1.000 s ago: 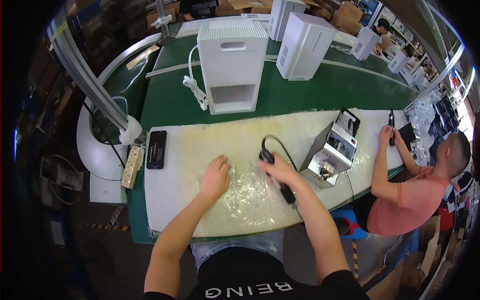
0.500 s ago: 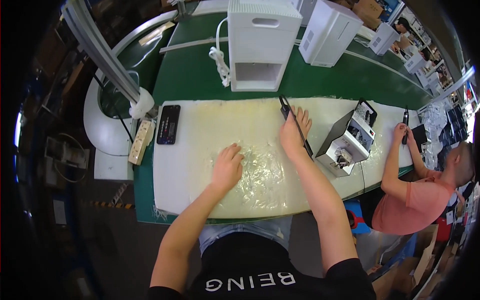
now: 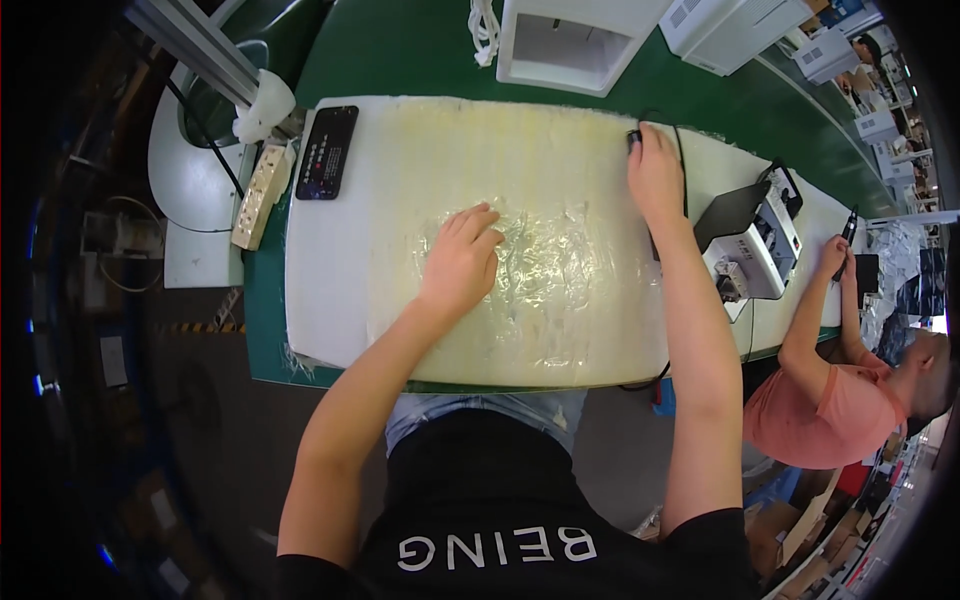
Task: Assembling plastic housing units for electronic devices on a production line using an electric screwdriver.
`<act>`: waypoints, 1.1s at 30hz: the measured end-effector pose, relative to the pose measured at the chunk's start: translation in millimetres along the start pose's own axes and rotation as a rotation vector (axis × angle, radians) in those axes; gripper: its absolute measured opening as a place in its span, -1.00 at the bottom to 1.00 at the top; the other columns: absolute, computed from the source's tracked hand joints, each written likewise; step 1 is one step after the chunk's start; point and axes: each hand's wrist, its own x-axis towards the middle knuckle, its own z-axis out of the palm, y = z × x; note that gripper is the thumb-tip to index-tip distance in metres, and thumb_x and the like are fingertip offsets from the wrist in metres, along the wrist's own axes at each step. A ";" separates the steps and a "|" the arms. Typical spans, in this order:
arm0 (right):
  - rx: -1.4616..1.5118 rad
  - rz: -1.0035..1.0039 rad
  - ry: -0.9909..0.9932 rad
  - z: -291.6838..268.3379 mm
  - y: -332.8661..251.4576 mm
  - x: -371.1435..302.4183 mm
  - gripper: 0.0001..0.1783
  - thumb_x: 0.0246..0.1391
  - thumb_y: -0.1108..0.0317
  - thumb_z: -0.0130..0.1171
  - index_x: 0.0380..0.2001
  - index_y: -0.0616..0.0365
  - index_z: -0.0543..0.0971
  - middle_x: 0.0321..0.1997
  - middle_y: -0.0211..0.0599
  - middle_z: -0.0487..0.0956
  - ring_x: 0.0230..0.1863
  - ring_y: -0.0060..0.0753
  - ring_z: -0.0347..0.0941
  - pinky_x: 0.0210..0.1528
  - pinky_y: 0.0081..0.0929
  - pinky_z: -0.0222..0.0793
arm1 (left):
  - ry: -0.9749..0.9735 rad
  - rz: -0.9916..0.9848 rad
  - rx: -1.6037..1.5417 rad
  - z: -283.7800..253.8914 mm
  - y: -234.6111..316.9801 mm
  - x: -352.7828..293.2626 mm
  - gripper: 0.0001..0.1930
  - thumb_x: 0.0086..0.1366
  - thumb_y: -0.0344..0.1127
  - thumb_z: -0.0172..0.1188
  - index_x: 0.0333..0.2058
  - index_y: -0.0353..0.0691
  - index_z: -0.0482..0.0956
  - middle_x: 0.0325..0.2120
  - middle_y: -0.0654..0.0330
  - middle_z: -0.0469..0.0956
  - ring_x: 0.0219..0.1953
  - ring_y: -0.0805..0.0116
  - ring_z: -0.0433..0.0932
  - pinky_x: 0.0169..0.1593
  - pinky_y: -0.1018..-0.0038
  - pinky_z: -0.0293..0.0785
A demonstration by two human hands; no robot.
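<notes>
My left hand (image 3: 462, 262) rests palm down on the wrapped pale mat (image 3: 400, 160), fingers loosely stretched and holding nothing. Toward the mat's far right edge my right hand (image 3: 656, 175) is closed around a slim black tool (image 3: 634, 140), like an electric screwdriver. Only a dark bit of it shows by the fingertips; my hand hides the rest. Along that hand's right side runs a thin black strip or cord (image 3: 684, 175). Right of my forearm lies a white and dark boxy unit (image 3: 755, 245) with exposed inner parts and an open dark flap.
A black phone (image 3: 327, 153) lies at the mat's left end, beside a power strip (image 3: 262, 195) and a metal post (image 3: 195, 45). White appliance housings (image 3: 570, 50) stand beyond on the green bench (image 3: 400, 50). At right, a co-worker (image 3: 830, 400) holds a black tool.
The whole view has shifted, with the mat higher in the picture. My right hand has reached farther right and away, its fingers now closer together. My left hand stays on the mat.
</notes>
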 end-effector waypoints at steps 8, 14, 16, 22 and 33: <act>0.611 0.093 0.050 35.1 -105.3 11.6 -0.74 0.14 0.34 0.00 -0.16 0.26 0.49 -0.22 -0.14 0.53 -0.24 -0.21 0.49 -0.20 -0.40 0.40 | -0.015 0.008 0.093 -5.4 1.9 9.7 -0.83 -0.06 -0.63 0.08 -0.43 -0.29 0.50 -0.21 0.09 0.47 0.00 0.13 0.42 0.04 0.25 0.34; 1.593 0.593 -0.075 81.9 -175.7 1.3 -0.70 0.23 0.25 -0.08 -0.32 0.28 0.51 -0.51 -0.32 0.50 -0.66 -0.64 0.34 -0.63 -0.66 0.21 | 0.148 -0.320 -0.263 6.6 -8.9 10.1 -0.85 0.04 -0.65 -0.01 -0.43 -0.33 0.50 -0.35 0.11 0.54 -0.20 0.22 0.53 -0.16 0.38 0.44; 1.364 0.490 0.013 88.3 -181.0 -3.4 -0.69 0.23 0.24 -0.08 -0.35 0.30 0.51 -0.54 -0.34 0.50 -0.68 -0.62 0.32 -0.63 -0.65 0.22 | 0.206 -0.505 -0.344 1.0 -11.1 10.6 -0.85 0.08 -0.65 -0.05 -0.43 -0.34 0.49 -0.41 0.13 0.54 -0.28 0.30 0.53 -0.22 0.43 0.44; 1.590 0.655 -0.100 79.1 -165.3 13.9 -0.69 0.18 0.25 -0.04 -0.39 0.32 0.50 -0.57 -0.30 0.51 -0.68 -0.59 0.36 -0.62 -0.61 0.26 | 0.565 -0.857 -0.644 11.2 -10.9 51.4 -0.81 0.16 -0.59 -0.16 -0.44 -0.40 0.48 -0.49 0.15 0.53 -0.42 0.47 0.45 -0.32 0.53 0.42; 1.567 0.734 -0.075 82.9 -174.7 15.1 -0.73 0.19 0.31 0.01 -0.20 0.30 0.53 -0.22 -0.26 0.57 -0.16 -0.50 0.46 -0.09 -0.61 0.35 | 0.498 -0.913 -0.950 29.0 -44.8 124.9 -0.82 0.15 -0.56 -0.14 -0.44 -0.40 0.48 -0.52 0.16 0.52 -0.50 0.47 0.44 -0.39 0.52 0.43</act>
